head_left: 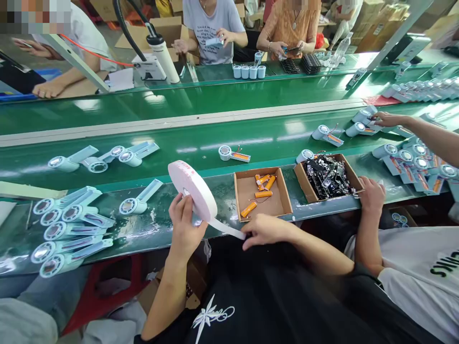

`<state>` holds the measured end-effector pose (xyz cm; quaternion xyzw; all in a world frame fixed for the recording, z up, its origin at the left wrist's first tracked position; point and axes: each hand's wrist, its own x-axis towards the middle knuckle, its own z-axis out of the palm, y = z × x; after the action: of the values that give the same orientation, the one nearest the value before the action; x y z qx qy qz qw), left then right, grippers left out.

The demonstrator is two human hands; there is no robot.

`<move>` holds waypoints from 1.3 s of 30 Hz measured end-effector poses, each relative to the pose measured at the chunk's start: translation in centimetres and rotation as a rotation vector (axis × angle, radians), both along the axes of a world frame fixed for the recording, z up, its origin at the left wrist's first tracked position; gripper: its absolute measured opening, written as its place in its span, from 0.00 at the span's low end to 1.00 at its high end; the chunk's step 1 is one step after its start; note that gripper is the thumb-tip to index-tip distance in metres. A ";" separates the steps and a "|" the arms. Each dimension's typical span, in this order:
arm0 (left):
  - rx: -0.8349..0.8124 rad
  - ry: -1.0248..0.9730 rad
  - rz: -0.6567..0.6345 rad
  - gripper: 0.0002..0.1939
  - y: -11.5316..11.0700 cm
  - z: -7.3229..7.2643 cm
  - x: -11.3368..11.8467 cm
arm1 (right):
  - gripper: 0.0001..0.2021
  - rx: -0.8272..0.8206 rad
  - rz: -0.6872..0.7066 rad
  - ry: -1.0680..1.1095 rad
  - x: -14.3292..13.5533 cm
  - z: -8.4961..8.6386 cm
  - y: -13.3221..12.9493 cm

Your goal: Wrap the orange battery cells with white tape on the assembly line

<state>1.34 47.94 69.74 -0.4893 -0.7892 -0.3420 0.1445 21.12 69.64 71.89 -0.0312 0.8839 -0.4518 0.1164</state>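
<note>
My left hand [185, 222] holds a big roll of white tape [193, 190] upright above the bench edge, fingers at its core. A strip of tape [227, 228] runs from the bottom of the roll to my right hand [267, 230], which pinches its end between thumb and finger. Just beyond my right hand is a cardboard box [237, 196] with several orange battery cells [263, 194]. One light-blue fan housing [133, 205] lies on the bench left of the roll. Another housing [225, 153], with an orange cell in its handle, rests on the green belt.
Several blue housings [55, 231] lie at the left. A box of black circuit boards [326, 177] stands at the right, with a co-worker's hand [373, 193] at its corner. More housings [419, 162] are piled beyond. Other people sit across the green belt [172, 138].
</note>
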 end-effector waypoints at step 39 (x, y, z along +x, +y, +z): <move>-0.119 0.182 0.073 0.33 3.8 -1.1 5.1 | 0.39 -0.880 -1.137 0.543 -4.0 -3.4 -0.4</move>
<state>6.45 51.77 68.61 -0.4968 -0.8091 -0.2432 0.1985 17.16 69.27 68.48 0.2747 0.5003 -0.7289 -0.3780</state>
